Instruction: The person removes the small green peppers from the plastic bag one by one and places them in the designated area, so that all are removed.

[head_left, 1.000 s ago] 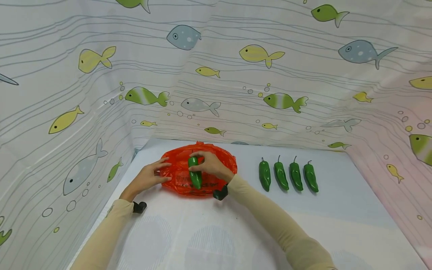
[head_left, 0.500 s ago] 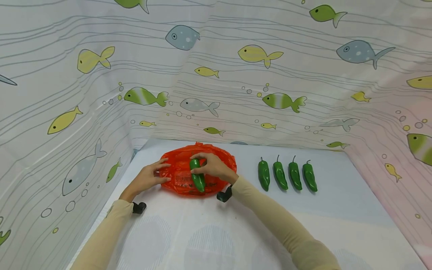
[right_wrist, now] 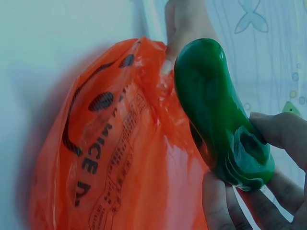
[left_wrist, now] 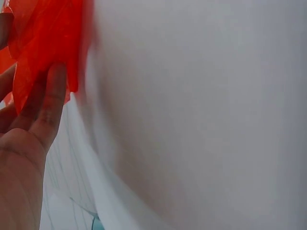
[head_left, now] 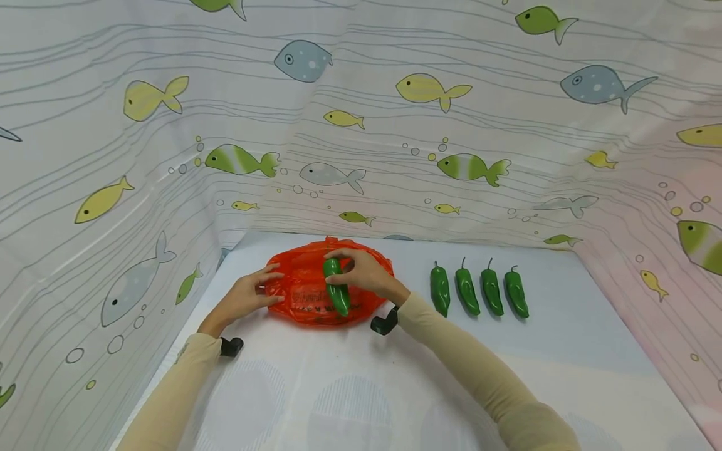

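Observation:
My right hand (head_left: 365,274) pinches a glossy green chili pepper (head_left: 339,294) near its upper end, thumb on one side and fingers on the other. The pepper tilts over an orange-red plastic bag (head_left: 307,282) with dark printing. Seen from the right wrist, the pepper (right_wrist: 204,96) points its rounded body away from the fingers, and the bag (right_wrist: 115,158) lies behind it. At the bag's left edge is my left hand (head_left: 248,295), its fingers spread and gently bent. In the left wrist view, those fingers (left_wrist: 53,98) touch the thin bag film (left_wrist: 48,38).
To the right of the bag, several more green peppers (head_left: 491,292) lie in a row on the white tabletop (head_left: 361,376), stems toward the back. Fish-printed cloth walls (head_left: 372,138) enclose the back and both sides.
My right hand has shifted slightly to the right with the pepper still pinched. My left hand stays at the bag's left edge, and the row of peppers is unmoved.

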